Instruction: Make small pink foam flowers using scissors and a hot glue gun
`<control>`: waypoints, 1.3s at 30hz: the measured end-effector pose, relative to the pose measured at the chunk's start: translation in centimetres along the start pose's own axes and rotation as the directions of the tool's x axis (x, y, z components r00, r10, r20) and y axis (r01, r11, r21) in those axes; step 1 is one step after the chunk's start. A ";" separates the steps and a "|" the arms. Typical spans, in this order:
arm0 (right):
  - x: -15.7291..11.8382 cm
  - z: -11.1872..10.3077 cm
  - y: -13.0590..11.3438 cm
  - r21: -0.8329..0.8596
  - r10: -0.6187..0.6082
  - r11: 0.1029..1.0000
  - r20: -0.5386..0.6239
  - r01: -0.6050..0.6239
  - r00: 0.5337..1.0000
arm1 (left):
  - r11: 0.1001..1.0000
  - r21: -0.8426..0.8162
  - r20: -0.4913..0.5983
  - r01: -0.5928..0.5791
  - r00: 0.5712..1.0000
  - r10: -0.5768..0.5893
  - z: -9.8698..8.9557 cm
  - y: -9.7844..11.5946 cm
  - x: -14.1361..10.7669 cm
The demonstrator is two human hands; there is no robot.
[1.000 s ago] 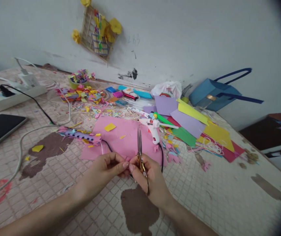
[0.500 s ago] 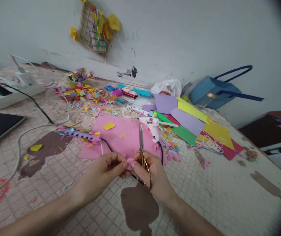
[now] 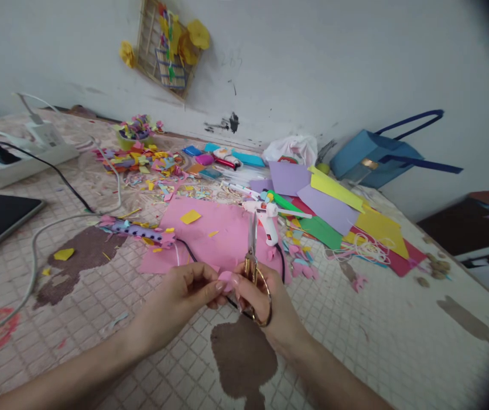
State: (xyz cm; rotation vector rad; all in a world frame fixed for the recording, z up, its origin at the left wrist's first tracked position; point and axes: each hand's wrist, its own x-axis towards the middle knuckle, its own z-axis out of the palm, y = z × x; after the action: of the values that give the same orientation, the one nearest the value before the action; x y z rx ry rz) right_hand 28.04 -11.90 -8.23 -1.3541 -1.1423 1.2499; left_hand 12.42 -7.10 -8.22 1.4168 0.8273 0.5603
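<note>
A small pink paper piece is pinched between the thumb and fingers of my left hand. Its right edge meets the thumb of my right hand, whose fingers are closed round gold-handled scissors. The blades point away from me and look closed. Beneath and beyond my hands lies a large pink sheet with yellow scraps on it. Just past the scissors rests a white glue gun. Left of the sheet is a purple stick with paper bits stuck on it.
Coloured sheets and white string lie to the right, before a blue bag. Paper scraps heap at the back left. A power strip, cables and a black phone are at the left.
The scissors in my right hand have shifted slightly right and stand more upright. My right thumb has moved a little off the pink piece, which shows more. My left hand has barely moved.
</note>
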 end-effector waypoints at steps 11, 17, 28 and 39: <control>-0.1 -0.2 -0.4 -0.041 0.028 0.999 -0.031 -0.030 0.999 | 1.000 0.006 -0.001 0.025 1.000 -0.025 -0.1 0.8 0.0; 0.0 -0.3 -0.4 -0.081 0.008 0.997 0.031 -0.006 0.999 | 0.999 0.051 0.037 0.002 0.999 -0.004 0.0 0.5 -0.1; 0.0 -0.2 -0.2 -0.099 0.006 0.995 -0.003 -0.007 1.000 | 0.999 -0.006 0.034 0.041 0.999 -0.041 0.1 0.4 0.0; 0.0 -0.1 -0.3 -0.104 0.016 0.994 0.000 -0.016 1.000 | 0.999 0.037 0.029 -0.008 1.000 0.007 0.0 0.3 -0.1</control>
State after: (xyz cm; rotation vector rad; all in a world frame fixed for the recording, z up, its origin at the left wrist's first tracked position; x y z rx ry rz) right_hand 28.09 -11.84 -7.97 -1.4424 -1.2137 1.2167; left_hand 12.41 -7.15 -7.89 1.4590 0.8139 0.5315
